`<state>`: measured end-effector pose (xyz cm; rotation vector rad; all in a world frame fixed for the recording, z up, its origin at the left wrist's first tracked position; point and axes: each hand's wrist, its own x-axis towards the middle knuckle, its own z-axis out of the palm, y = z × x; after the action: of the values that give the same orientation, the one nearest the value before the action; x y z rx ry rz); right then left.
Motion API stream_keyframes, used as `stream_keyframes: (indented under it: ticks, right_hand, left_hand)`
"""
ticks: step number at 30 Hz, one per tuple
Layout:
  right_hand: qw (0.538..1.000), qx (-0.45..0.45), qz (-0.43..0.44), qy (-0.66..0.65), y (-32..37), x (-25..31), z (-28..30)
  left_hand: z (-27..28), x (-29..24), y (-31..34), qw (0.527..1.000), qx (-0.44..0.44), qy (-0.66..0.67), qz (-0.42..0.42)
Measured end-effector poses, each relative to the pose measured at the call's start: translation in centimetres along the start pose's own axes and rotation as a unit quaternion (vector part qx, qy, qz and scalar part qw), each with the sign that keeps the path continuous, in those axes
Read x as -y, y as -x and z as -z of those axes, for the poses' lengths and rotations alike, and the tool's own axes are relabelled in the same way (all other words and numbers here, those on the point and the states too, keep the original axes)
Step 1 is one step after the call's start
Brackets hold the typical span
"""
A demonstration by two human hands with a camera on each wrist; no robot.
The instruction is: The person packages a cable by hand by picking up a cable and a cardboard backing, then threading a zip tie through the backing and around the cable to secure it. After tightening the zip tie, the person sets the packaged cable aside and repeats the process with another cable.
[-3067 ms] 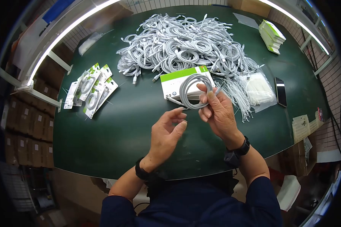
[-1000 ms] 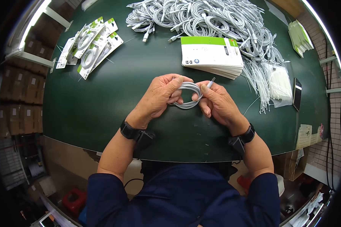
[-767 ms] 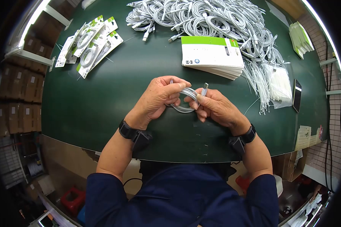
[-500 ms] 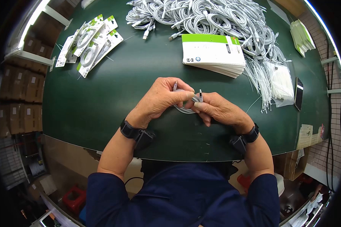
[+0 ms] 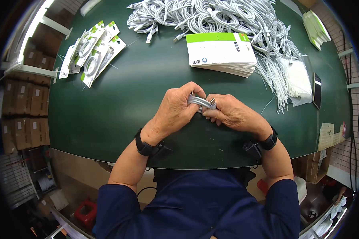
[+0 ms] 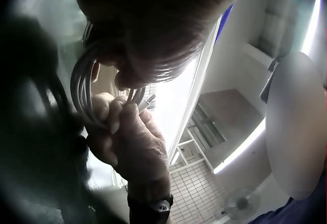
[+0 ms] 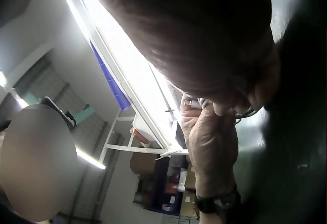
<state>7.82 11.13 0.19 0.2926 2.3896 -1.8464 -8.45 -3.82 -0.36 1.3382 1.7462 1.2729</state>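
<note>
A coiled grey USB cable (image 5: 199, 102) is held low over the green table, between both hands. My left hand (image 5: 175, 105) grips its left side, fingers curled over the loops. On the other side my right hand (image 5: 233, 112) pinches the coil together with a metal-tipped plug (image 5: 212, 102), which points up. From the left wrist, the loops of the cable (image 6: 82, 88) show as a ring, the right hand's fingers gripping its lower side. In the right wrist view the right hand (image 7: 204, 45) hides most of the coil.
A stack of white-and-green cards (image 5: 219, 51) lies beyond the hands. Behind it spreads a large heap of coiled cables (image 5: 211, 16). White zip ties (image 5: 273, 79), a bag (image 5: 299, 81) and a phone (image 5: 316, 91) lie right. Carded cables (image 5: 93, 53) lie left.
The left hand, earlier apart from the coil, now grips it too. The hands have drawn closer, and the coil has turned from an open ring to nearly edge-on in the head view.
</note>
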Motion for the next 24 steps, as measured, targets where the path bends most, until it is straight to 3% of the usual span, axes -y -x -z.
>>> stream_keyframes:
  ticks: [4,7,10,14,18,24]
  right_hand:
    - [1.000,-0.007,0.015,0.002,0.1,-0.3,0.1]
    - [0.999,-0.007,-0.004,-0.041,0.0,-0.7,-0.2]
    - [0.998,-0.007,0.012,-0.068,0.0,0.0,-0.3]
    - [0.999,-0.003,0.017,-0.045,0.3,0.0,-0.2]
    - [0.999,0.002,0.012,-0.050,0.8,0.2,0.1]
    - [0.999,-0.009,0.043,-0.031,0.7,-0.2,0.1]
  left_hand:
    - [0.1,-0.2,0.3,0.997,-0.019,-0.073,-0.035]
    - [-0.4,-0.1,0.0,0.999,-0.043,-0.007,-0.028]
    - [0.1,0.1,-0.1,0.995,-0.066,0.068,0.034]
    - [0.1,0.3,-0.3,0.997,-0.052,0.001,0.048]
    - [-0.4,-0.5,-0.2,0.998,-0.022,-0.045,0.022]
    - [0.3,0.1,-0.5,0.993,0.087,0.067,0.038]
